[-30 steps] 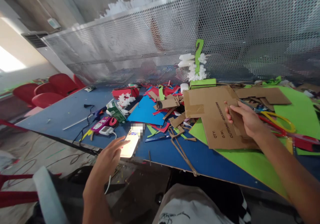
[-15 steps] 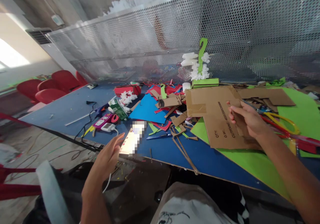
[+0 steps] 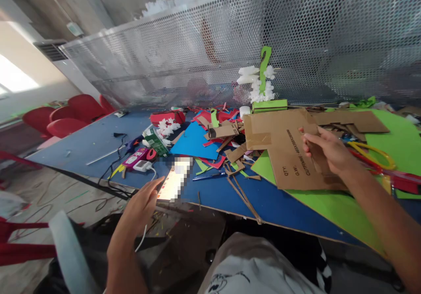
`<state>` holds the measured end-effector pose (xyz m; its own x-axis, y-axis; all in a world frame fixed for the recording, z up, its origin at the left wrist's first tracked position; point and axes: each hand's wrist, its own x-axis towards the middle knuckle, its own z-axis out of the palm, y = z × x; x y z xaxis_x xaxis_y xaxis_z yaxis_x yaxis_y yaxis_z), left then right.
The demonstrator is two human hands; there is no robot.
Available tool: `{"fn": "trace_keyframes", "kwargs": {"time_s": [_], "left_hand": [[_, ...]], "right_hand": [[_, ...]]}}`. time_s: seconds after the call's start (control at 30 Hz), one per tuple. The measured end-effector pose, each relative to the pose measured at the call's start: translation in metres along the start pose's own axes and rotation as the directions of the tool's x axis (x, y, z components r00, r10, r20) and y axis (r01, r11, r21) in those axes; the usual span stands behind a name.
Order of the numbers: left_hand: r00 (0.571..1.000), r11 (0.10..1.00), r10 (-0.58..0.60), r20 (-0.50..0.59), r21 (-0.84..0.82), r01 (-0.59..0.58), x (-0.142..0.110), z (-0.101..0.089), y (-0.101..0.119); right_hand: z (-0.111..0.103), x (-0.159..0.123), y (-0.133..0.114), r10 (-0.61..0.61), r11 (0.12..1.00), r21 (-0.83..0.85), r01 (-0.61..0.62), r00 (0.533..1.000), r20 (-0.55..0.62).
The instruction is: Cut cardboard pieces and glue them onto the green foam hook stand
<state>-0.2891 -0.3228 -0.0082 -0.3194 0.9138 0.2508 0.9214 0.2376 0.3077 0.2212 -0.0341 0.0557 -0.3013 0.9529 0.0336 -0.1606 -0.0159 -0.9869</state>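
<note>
My left hand (image 3: 144, 200) is closed around the near left side of a lit phone (image 3: 175, 178), its screen partly pixelated. A white cable hangs below that hand. My right hand (image 3: 329, 147) pinches a small brown cardboard piece (image 3: 317, 156) above a larger cardboard sheet (image 3: 272, 129) printed with black lettering. Under this sheet lies green foam board (image 3: 324, 215). Yellow-handled scissors (image 3: 371, 154) rest just right of my right hand, partly hidden by the wrist.
Paper and cardboard scraps (image 3: 230, 140) cover the middle of the blue table (image 3: 79, 143). A blue pen (image 3: 209, 176), a glue gun (image 3: 134, 144) and a purple power strip (image 3: 136, 157) lie leftward. A green stand with white flowers (image 3: 265, 72) stands before the perforated metal panel (image 3: 184, 57).
Both hands keep their holds. My right hand and its cardboard piece have shifted very slightly; the view has moved a little.
</note>
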Motion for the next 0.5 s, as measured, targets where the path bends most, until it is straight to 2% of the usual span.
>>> {"fn": "trace_keyframes", "kwargs": {"time_s": [0.13, 0.3, 0.5], "left_hand": [[1.000, 0.998, 0.007, 0.008, -0.057, -0.007, -0.004, -0.003, -0.003], [0.997, 0.988, 0.001, 0.076, -0.153, 0.010, -0.012, -0.007, -0.006], [0.999, 0.986, 0.004, 0.045, -0.168, 0.004, -0.013, -0.004, -0.002]], "right_hand": [[-0.001, 0.000, 0.001, -0.028, 0.994, -0.102, 0.026, 0.999, -0.022], [0.001, -0.002, 0.001, -0.046, 0.976, -0.212, 0.045, 0.999, -0.001], [0.002, -0.002, 0.004, -0.057, 0.959, -0.276, 0.062, 0.998, 0.024]]}}
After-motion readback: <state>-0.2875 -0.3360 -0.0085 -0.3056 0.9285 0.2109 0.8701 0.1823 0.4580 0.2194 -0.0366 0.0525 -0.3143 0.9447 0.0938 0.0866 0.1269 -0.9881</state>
